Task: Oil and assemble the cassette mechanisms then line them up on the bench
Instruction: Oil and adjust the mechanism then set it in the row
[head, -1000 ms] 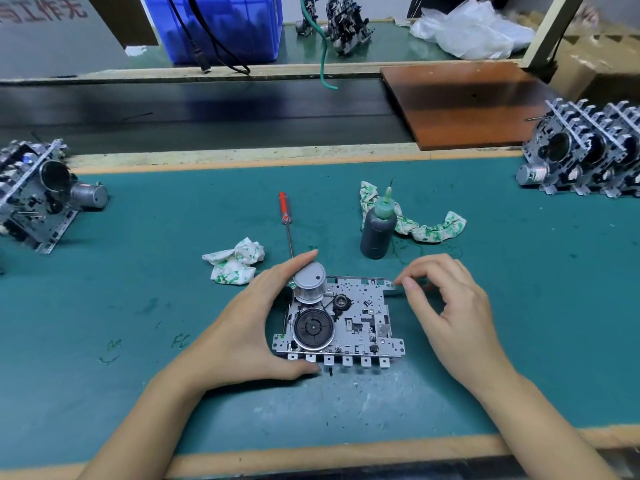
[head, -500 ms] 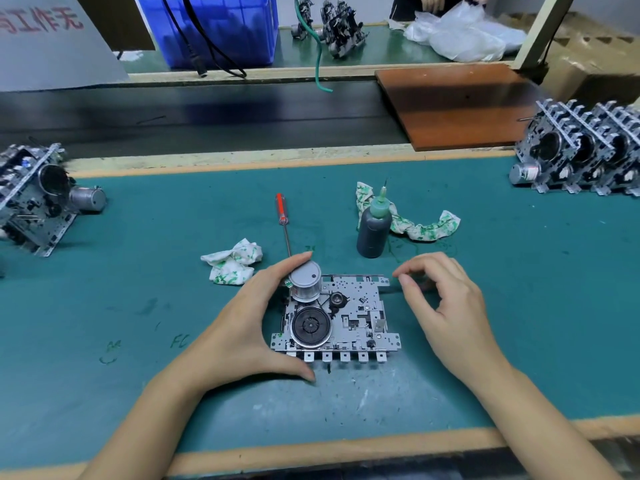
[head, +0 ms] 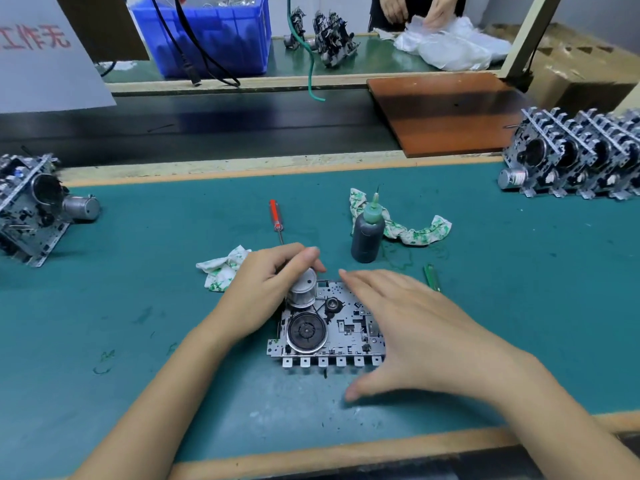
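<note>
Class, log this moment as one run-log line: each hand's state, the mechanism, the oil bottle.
left hand: grips silver motor | right hand: open over flat metal cassette mechanism | dark green-capped oil bottle: upright behind

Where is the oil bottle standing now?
In the head view, the oil bottle stands centre-right on the green mat, before the crumpled cloth, behind the cassette mechanism.

A cassette mechanism [head: 332, 327] lies flat on the green bench mat [head: 138, 306], a metal plate with a black flywheel at its left, a silver motor at the rear left and a row of square tabs along its near edge. A dark oil bottle [head: 367, 237] (green needle cap) stands upright just behind it. Finished mechanisms [head: 575, 157] stand on edge in a row at the far right.
</note>
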A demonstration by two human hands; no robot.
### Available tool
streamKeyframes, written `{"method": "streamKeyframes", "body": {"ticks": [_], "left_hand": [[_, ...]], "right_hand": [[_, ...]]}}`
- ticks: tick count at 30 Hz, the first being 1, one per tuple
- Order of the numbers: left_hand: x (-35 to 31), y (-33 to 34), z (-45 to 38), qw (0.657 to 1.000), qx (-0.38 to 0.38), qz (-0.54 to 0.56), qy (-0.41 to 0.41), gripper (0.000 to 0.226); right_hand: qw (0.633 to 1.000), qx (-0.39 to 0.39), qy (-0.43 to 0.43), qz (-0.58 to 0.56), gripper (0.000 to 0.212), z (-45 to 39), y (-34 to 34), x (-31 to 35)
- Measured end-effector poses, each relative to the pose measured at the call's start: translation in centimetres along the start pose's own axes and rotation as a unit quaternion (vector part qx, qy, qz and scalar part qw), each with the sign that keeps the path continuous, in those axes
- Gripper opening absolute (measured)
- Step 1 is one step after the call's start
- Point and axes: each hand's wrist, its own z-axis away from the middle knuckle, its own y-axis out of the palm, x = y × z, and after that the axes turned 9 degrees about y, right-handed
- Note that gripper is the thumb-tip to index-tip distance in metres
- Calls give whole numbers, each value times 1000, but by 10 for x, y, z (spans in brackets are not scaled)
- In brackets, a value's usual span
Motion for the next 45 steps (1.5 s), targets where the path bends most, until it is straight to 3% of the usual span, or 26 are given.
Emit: {"method": "streamKeyframes", "body": {"ticks": [5, 9, 11, 13, 14, 16, 18, 20, 21, 22, 23, 25, 27, 28, 31, 33, 38, 45], "left_hand": [[11, 6, 10, 997, 29, 63, 34, 38], [12, 7, 4, 983, -6, 173, -69, 36], [8, 6, 5, 951, -36, 287, -107, 53], [5, 4, 8, 897, -42, 420, -132, 77], [4, 5, 10, 869, -21, 475, -141, 83], [-3, 9, 11, 811, 52, 563, -154, 96], [-9, 16, 14, 748, 111, 636, -155, 116], [-12, 18, 16, 757, 98, 621, -179, 136], [-11, 17, 16, 751, 101, 631, -166, 127], [-11, 15, 18, 732, 123, 658, -127, 114], [-13, 12, 18, 714, 128, 681, -99, 103], [-17, 6, 19, 698, 110, 702, -93, 100], [-11, 7, 18, 690, 98, 711, -99, 94], [-8, 8, 18, 696, 89, 705, -106, 87], [-3, 16, 16, 712, 79, 686, -126, 79], [-1, 20, 15, 715, 76, 681, -138, 78], [4, 26, 14, 700, 30, 690, -184, 79], [13, 27, 11, 698, 15, 676, -238, 76]], "right_hand": [[999, -22, 11, 37, 118, -14, -2, 7], [995, -52, -20, 84, 88, -19, -11, 9], [999, -34, -18, -1, 82, -16, -17, 4], [978, 23, 1, -209, 73, -12, -21, 0], [936, 65, -2, -347, 64, -11, -20, 0], [799, 163, -47, -576, 54, -9, -16, 5], [676, 238, -89, -692, 53, -11, -5, 15], [617, 263, -89, -736, 51, -12, 3, 27], [618, 261, -56, -739, 59, -14, 5, 26], [649, 239, -32, -721, 65, -14, 7, 23], [703, 200, -15, -682, 59, -13, 7, 20], [798, 89, 20, -595, 34, -13, 3, 13], [859, -42, 87, -502, 43, -15, -1, 0], [872, -110, 112, -464, 44, -15, -3, -9], [845, -225, 157, -459, 25, -18, -10, -32], [824, -217, 175, -493, 9, -25, -9, -41], [867, -166, 191, -429, 48, -58, 1, -39], [841, -228, 145, -468, 8, -74, 14, -24]]}}
